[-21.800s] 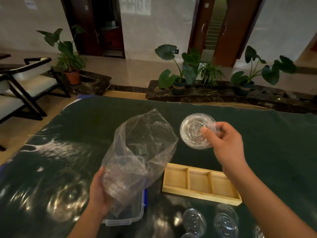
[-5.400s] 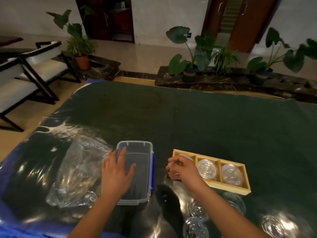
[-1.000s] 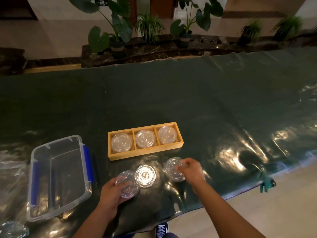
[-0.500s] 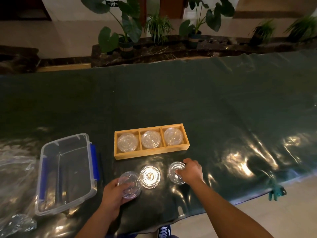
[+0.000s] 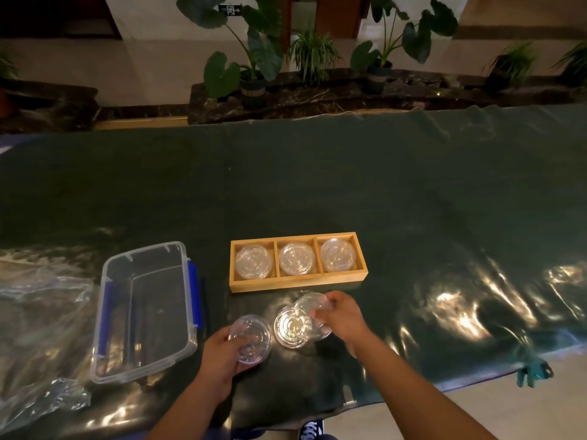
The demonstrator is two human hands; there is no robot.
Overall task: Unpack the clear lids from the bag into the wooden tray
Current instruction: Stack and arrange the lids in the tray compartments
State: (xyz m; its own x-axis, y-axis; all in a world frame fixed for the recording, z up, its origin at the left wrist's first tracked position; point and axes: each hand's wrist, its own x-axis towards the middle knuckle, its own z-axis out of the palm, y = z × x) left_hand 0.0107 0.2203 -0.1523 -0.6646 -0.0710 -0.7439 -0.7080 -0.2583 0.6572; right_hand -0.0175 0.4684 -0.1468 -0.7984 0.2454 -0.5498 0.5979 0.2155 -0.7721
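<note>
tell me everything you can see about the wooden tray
The wooden tray is a shallow, pale-wood rectangle split by two dividers into three square compartments in a row. It lies flat on the dark green table cover, beyond both hands, touched by neither. Each compartment holds clear round lids; how many are stacked in each cannot be told.

Dim rm: pale tiled floor [image 5: 143,81], potted plants [image 5: 254,58] on dark stone ledge [image 5: 317,100], wood door [image 5: 336,14] behind.

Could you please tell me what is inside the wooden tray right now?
The wooden tray holds clear lids in all three compartments. Whether each is one lid or a stack cannot be told.
</note>
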